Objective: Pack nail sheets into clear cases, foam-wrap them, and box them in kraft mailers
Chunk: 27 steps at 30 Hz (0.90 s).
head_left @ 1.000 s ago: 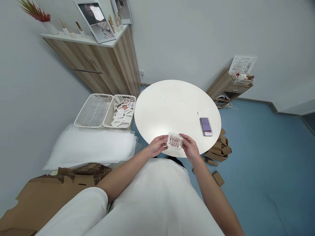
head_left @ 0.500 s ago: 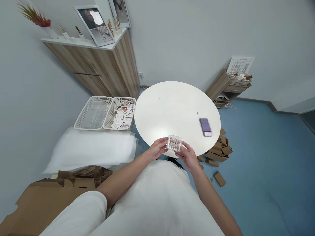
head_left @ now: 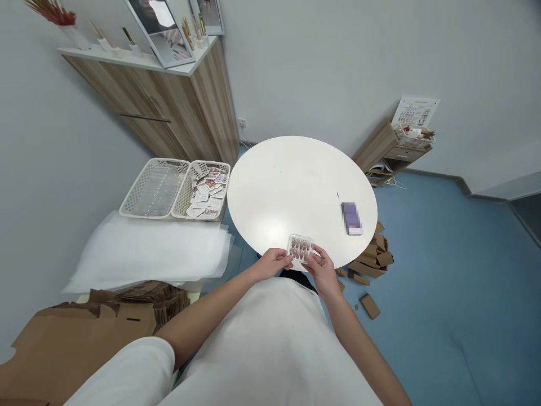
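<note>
Both hands meet on one thing: a clear case [head_left: 301, 236] with two rows of small nail-shaped pieces [head_left: 301, 244], held at the near edge of the white table [head_left: 296, 186]. From the left hand [head_left: 273, 264] the case lies toward 2 o'clock, thumb and fingers closed on its lower left corner. From the right hand [head_left: 322, 270] it lies between 10 and 11 o'clock, gripped by its lower right corner with the thumb on the near side. Neither hand is nearer, since both touch it. The rows run roughly 9 to 3 o'clock, but the case looks close to square, so its long axis is hard to tell.

Nothing stands between hands and case. A blurred purple item [head_left: 351, 216] rests on the table toward 2 o'clock, well apart. Toward 10 o'clock, beyond the table's edge, are a basket of cards [head_left: 181, 194] and a basket of clear plastic [head_left: 136, 197]; white sheets [head_left: 156, 248] lie toward 9, flat cardboard [head_left: 93, 332] toward 8, and a cardboard pile [head_left: 372, 256] on the floor [head_left: 443, 270] toward 3
</note>
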Tool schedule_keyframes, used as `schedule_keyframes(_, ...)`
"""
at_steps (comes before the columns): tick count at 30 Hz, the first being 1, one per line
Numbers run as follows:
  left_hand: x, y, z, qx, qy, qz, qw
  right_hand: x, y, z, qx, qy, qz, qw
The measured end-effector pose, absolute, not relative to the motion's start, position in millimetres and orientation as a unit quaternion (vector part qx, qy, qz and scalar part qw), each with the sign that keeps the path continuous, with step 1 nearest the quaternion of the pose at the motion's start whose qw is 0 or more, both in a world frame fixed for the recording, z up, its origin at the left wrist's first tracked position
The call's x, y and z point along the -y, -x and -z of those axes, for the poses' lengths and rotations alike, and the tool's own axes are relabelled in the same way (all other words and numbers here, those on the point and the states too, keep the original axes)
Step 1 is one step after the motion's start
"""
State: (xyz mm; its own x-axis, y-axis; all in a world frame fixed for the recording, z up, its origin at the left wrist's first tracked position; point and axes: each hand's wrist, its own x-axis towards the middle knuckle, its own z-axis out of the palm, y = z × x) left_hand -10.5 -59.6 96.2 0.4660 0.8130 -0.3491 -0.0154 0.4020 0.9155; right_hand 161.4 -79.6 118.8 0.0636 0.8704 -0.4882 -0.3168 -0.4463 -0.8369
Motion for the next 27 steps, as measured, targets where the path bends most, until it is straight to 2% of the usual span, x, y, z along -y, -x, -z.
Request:
schedule_keyframes(11, 52, -3, -103, -0.491, -0.517, -0.274, 0.645, 59, -189, -114, 0.288, 0.557, -0.661, 0.412)
schedule_keyframes(27, 54, -48, -94, -0.537, -0.443, -0.308, 0.649, 35, -230, -99, 0.346, 0.536, -0.672, 0.375)
